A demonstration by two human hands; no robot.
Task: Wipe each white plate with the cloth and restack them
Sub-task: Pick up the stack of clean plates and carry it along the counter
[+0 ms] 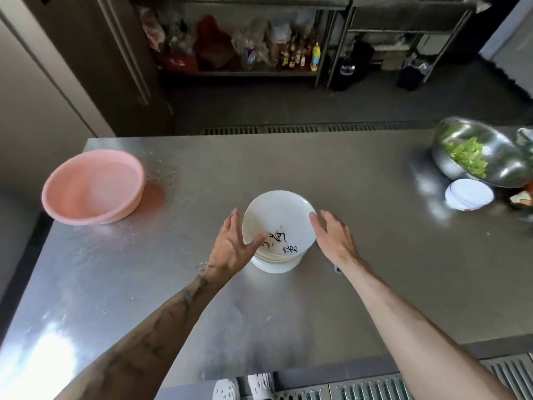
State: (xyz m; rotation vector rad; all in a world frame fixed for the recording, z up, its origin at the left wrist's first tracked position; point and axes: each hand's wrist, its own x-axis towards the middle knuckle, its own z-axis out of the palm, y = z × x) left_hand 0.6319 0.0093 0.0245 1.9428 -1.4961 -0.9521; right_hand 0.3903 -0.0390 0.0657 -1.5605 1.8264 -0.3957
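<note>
A stack of several white plates (278, 223) with black brush writing on the top one stands in the middle of the steel table (360, 269). My left hand (232, 245) is at the stack's left side, fingers straight, thumb lying over the top plate's near-left rim. My right hand (331, 236) is at the stack's right edge, fingers straight and relaxed, fingertips at the top plate's rim. Neither hand holds anything. No cloth is in view.
A pink plastic basin (93, 186) sits at the table's left. At the far right stand a steel bowl of chopped greens (478, 154) and a small white lidded container (468, 194). Beyond the table are shelves with bottles (297, 54).
</note>
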